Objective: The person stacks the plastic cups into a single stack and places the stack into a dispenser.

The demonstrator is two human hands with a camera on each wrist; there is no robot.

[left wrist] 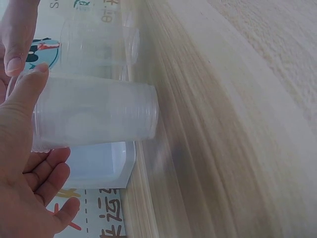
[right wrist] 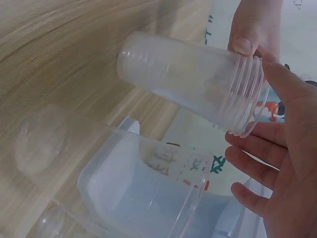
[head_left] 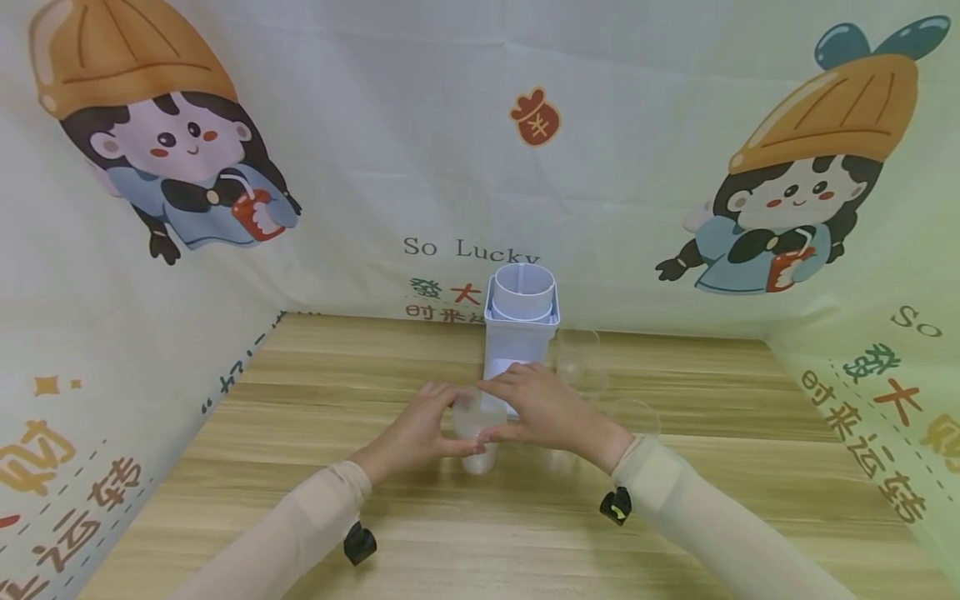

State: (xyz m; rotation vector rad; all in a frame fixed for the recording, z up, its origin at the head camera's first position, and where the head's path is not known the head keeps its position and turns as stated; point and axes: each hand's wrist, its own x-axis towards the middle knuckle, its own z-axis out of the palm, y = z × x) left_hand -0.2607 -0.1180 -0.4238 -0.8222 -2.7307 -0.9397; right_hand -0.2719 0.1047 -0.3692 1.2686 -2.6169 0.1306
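Both hands hold a stack of nested clear plastic cups (head_left: 478, 417) upright by its rims, over the wooden table. My left hand (head_left: 416, 429) grips the left side, its thumb lying at the top rim in the left wrist view. From the other side my right hand (head_left: 551, 417) grips the same rims, thumb in front and fingers behind. Several rims show close together at the mouth of the stack (right wrist: 183, 77) in the right wrist view. Just behind the hands stands a pale bluish-white cup dispenser (head_left: 521, 342) with a round tube in its top, partly hidden by my right hand.
Separate clear cups (head_left: 579, 358) stand on the table to the right of the dispenser, partly behind my right hand and wrist. A printed cloth (head_left: 360, 167) closes off the back and both sides of the wooden table (head_left: 315, 392).
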